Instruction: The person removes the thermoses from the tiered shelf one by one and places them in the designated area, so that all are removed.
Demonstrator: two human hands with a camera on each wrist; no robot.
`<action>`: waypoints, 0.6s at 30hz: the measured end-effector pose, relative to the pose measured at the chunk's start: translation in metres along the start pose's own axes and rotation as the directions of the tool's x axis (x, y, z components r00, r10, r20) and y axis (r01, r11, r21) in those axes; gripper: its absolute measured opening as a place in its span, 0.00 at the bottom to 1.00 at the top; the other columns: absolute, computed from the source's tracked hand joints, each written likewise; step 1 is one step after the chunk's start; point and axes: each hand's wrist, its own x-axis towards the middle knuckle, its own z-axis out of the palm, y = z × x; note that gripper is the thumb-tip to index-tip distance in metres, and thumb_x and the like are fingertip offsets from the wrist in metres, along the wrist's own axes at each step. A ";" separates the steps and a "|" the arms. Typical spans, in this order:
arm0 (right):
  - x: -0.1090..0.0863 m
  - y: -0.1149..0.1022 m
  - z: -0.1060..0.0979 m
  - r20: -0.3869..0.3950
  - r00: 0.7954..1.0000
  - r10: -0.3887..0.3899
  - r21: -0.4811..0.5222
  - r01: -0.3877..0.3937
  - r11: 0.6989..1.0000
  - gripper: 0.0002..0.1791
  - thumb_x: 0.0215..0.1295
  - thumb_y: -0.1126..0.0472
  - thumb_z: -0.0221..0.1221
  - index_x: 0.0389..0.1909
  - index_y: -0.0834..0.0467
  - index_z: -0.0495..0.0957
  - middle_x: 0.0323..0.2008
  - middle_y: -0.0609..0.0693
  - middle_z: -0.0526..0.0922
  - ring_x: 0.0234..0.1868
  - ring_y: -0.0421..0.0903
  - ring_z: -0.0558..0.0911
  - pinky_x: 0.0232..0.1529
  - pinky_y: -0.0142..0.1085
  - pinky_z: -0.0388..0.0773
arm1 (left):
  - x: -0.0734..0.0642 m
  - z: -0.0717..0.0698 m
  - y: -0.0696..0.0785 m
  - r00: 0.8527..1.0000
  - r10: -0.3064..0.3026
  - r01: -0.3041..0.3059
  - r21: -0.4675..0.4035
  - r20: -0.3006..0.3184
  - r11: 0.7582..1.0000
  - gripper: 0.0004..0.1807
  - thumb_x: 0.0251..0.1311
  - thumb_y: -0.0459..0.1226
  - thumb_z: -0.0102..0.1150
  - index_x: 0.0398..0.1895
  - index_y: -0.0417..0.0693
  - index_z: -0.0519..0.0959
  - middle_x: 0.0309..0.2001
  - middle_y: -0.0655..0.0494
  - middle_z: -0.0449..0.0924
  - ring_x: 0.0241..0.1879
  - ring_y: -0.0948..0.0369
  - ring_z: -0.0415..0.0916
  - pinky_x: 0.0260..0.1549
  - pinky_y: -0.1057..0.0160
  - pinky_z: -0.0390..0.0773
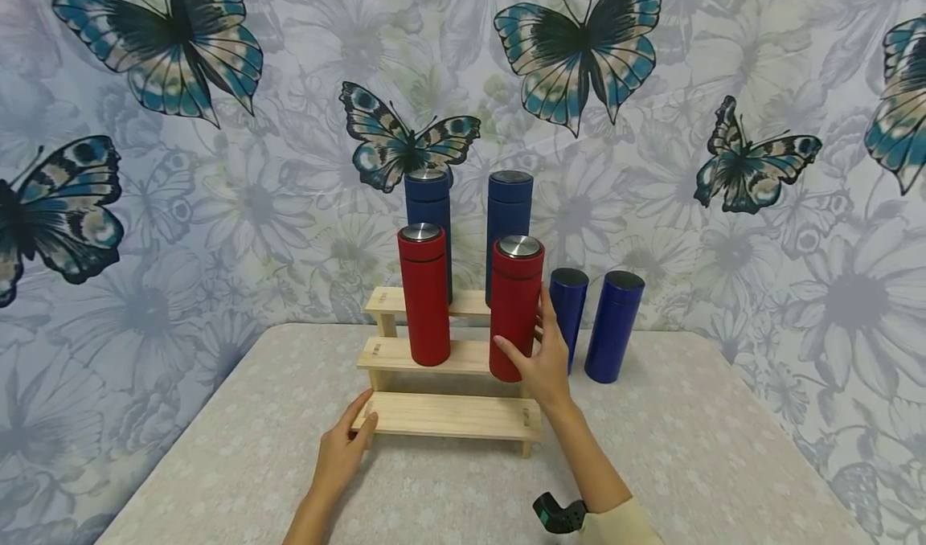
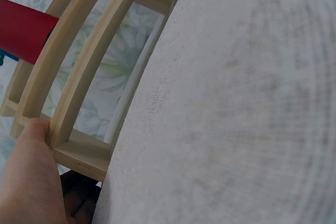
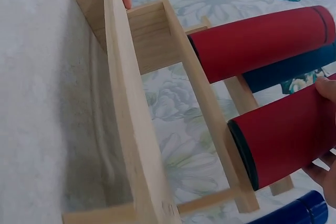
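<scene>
Works over a pale patterned table (image 1: 217, 465) set before a grey-flowered wall (image 1: 304, 247). Wears a small black device (image 1: 559, 514) at the right wrist, near the edge of a cream sleeve (image 1: 622, 525). Grasps the left end of the bottom step of a three-step wooden stand (image 1: 456, 415) with the left hand (image 1: 340, 448), thumb on top, other fingers round the side. Reaches farther with the right hand (image 1: 546, 372) and grasps the right-hand red bottle (image 1: 517, 304) upright, thumb across the front, fingers round the right side. Holds its base at the front edge of the middle step, near the right end; cannot tell if touching the wood. Has the left-hand red bottle (image 1: 424, 304) standing on that same step, well apart from the held one. Shows, on the table right of the stand, one blue bottle (image 1: 567, 304) just behind the right hand, partly hidden, and another blue bottle (image 1: 615, 328) beside it. Bears on the top step two dark blue bottles, left (image 1: 430, 199) and right (image 1: 510, 207), behind the red pair. Displays teal-and-black butterflies (image 1: 586, 43) across the wall beyond.
</scene>
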 end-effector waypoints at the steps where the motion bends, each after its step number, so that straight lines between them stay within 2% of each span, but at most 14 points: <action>1: -0.001 -0.006 -0.005 0.002 1.000 -0.010 -0.003 0.010 1.000 0.53 0.48 0.66 0.70 0.71 0.56 0.48 0.58 0.63 0.67 0.53 0.60 0.72 0.45 0.55 0.73 | 0.000 0.000 0.000 1.000 0.001 -0.001 0.004 0.000 1.000 0.25 0.66 0.52 0.47 0.66 0.63 0.63 0.17 0.55 0.72 0.16 0.63 0.67 0.14 0.65 0.67; 6: -0.004 -0.035 -0.032 -0.015 0.998 -0.055 -0.073 0.054 0.996 0.52 0.44 0.73 0.69 0.69 0.64 0.49 0.54 0.67 0.69 0.52 0.61 0.72 0.43 0.55 0.74 | 0.001 0.000 0.001 1.000 0.000 0.000 0.015 -0.003 1.000 0.25 0.66 0.51 0.47 0.66 0.64 0.63 0.13 0.56 0.69 0.14 0.65 0.64 0.13 0.66 0.65; 11: 0.001 -0.040 -0.064 -0.082 0.990 -0.114 -0.104 0.105 0.989 0.54 0.40 0.78 0.69 0.68 0.66 0.49 0.51 0.69 0.70 0.49 0.61 0.73 0.42 0.56 0.74 | 0.000 0.001 0.001 1.000 -0.004 0.004 0.013 -0.011 1.000 0.25 0.66 0.51 0.48 0.66 0.63 0.64 0.18 0.54 0.73 0.18 0.63 0.68 0.17 0.65 0.68; 14: 0.003 -0.035 -0.087 -0.135 0.984 -0.120 -0.138 0.101 0.985 0.54 0.40 0.79 0.68 0.69 0.65 0.49 0.51 0.67 0.70 0.49 0.55 0.74 0.44 0.46 0.76 | 0.001 0.002 0.001 1.000 0.007 -0.007 0.018 -0.028 1.000 0.25 0.65 0.51 0.48 0.65 0.62 0.64 0.22 0.52 0.76 0.19 0.62 0.69 0.19 0.64 0.69; 18: 0.001 -0.020 -0.117 -0.213 0.975 -0.066 -0.167 0.030 0.986 0.54 0.42 0.78 0.67 0.70 0.61 0.47 0.53 0.65 0.70 0.51 0.42 0.72 0.48 0.32 0.73 | 0.002 0.002 -0.001 0.999 0.015 -0.014 0.026 -0.039 1.000 0.25 0.65 0.51 0.49 0.65 0.63 0.65 0.24 0.51 0.77 0.19 0.62 0.69 0.20 0.63 0.69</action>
